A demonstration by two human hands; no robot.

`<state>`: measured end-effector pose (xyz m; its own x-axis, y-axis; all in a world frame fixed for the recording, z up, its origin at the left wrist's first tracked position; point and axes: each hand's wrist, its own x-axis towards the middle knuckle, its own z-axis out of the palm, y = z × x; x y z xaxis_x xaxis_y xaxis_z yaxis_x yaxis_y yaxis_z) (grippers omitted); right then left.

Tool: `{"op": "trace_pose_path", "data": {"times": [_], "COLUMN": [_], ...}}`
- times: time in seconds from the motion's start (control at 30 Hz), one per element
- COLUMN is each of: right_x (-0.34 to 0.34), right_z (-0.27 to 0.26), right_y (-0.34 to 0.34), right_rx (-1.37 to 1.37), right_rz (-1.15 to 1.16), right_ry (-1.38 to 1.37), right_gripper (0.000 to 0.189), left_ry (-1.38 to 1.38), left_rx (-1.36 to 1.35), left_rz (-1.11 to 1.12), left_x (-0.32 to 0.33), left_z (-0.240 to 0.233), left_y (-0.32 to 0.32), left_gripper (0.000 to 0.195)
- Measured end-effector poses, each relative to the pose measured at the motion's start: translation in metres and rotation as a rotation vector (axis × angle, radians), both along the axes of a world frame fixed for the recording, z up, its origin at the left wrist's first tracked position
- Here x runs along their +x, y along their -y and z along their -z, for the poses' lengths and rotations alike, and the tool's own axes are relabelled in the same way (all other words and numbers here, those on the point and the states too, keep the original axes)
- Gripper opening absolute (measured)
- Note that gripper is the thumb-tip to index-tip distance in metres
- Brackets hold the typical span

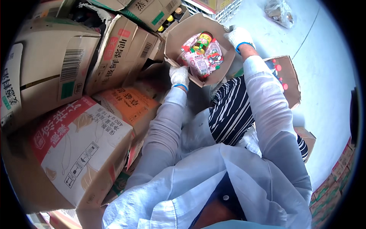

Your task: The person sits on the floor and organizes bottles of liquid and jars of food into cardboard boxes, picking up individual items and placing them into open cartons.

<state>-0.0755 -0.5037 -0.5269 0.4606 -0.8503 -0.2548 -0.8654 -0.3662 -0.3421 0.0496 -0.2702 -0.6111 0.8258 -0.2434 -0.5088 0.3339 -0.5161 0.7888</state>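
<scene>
An open cardboard box (pixel 196 25) is held out in front of me, tilted so its inside shows. My left hand (pixel 179 76), in a white knitted glove with a blue cuff, grips its near left edge. My right hand (pixel 240 37), gloved the same way, grips the rim at the far right. Inside lie several pink-and-white printed pouches (pixel 197 63) with red and green caps. On top of them a dark glass jar (pixel 203 42) with a yellow-green label lies on its side. The fingers inside each glove are partly hidden.
Stacked cartons (pixel 120 51) crowd my left, with a white-and-red carton (pixel 83 143) nearest. Yellow-capped bottles (pixel 170 19) stand beyond the held box. At right, another open box (pixel 288 83) holds red-capped bottles. A plastic bag (pixel 278 13) lies on the pale floor (pixel 326 63).
</scene>
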Motion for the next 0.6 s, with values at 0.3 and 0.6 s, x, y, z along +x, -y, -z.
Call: {"op": "trace_pose_path", "data": {"times": [0.3, 0.6], "right_x": [0.010, -0.028], "right_z": [0.007, -0.024], "right_y": [0.008, 0.006], "right_rx": [0.115, -0.021], "right_rz": [-0.016, -0.019], "right_ry": [0.060, 0.569], "right_gripper": [0.045, 0.043], "left_ry": [0.090, -0.358], "left_rx": [-0.127, -0.293], "left_rz": [0.034, 0.125], "left_x": [0.019, -0.038], "left_z": [0.005, -0.026], "left_y": [-0.003, -0.032], "left_gripper": [0.038, 0.046]}}
